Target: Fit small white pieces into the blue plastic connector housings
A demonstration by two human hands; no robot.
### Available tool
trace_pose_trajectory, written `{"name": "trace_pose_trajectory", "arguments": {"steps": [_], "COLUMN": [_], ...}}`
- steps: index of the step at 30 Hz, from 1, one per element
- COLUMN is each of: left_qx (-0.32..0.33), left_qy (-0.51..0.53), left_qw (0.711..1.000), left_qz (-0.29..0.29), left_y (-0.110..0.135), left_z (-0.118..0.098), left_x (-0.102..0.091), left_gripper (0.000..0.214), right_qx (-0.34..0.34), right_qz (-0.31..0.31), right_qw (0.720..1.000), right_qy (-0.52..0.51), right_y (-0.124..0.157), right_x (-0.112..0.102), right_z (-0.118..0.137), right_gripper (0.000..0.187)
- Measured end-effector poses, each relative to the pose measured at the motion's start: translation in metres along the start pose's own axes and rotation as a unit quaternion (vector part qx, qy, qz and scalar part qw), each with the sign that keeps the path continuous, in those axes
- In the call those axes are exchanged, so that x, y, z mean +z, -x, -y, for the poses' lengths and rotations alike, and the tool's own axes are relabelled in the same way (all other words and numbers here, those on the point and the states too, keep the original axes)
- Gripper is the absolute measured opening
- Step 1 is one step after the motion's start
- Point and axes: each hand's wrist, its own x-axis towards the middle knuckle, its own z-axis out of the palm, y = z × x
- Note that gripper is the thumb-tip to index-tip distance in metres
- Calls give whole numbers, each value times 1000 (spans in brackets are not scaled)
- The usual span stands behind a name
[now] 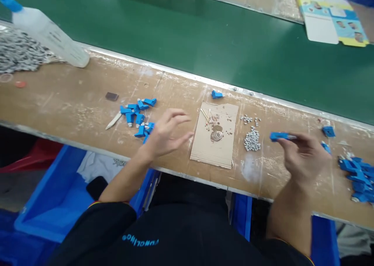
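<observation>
Slippage is our 1st worry. Our R grip [305,155], at 3 o'clock from the card [210,153], has a blue pc [279,136] pinched btwn thumb & fingers, seemingly up off the bench [175,88], its blue end pointing to 9 o'clock. The hold looks to be on the slim end, so a twist or weak pinch cd let it go. Grey bits [251,140] lie btwn it & the card; a drop there wd prob. scatter them, & they look fiddly to regather.

Our L grip [168,135], at 9 o'clock from the card, is relaxed, fingers curved & spread, nothing in it. Fingertips are nr the card's edge; can't tell how high. A low sweep twd 3 o'clock cd drag thru the dark blot [216,128] & smear it about. Same sweep cd roll the sticks [205,116] at the card's 11 o'clock.

Also: the lone pc [216,94] at 12 o'clock sits nr the green belt [187,43]; a nudge cd send it over. At 10 o'clock the white blade [113,121] lies by the L cluster [139,119]; its tip looks pointed, so a blind reach might jab us. R heap [359,176], approx. 4 o'clock, cd topple if our R grip swings wide.
</observation>
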Motion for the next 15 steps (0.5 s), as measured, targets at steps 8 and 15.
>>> {"name": "trace_pose_trajectory", "arguments": {"steps": [8,15], "left_qx": [-148,-130], "left_qy": [-135,-82], "left_qw": [965,981], "left_qz": [167,119], "left_y": [50,13], "left_z": [80,82], "left_x": [-63,-47], "left_gripper": [33,47], "right_qx": [169,-3], "right_qz": [12,2], "right_qw": [941,979], "right_qy": [292,206], "right_y": [-23,-27], "right_x": [-74,-26], "right_z": [-97,-9], "right_gripper": [45,40]}}
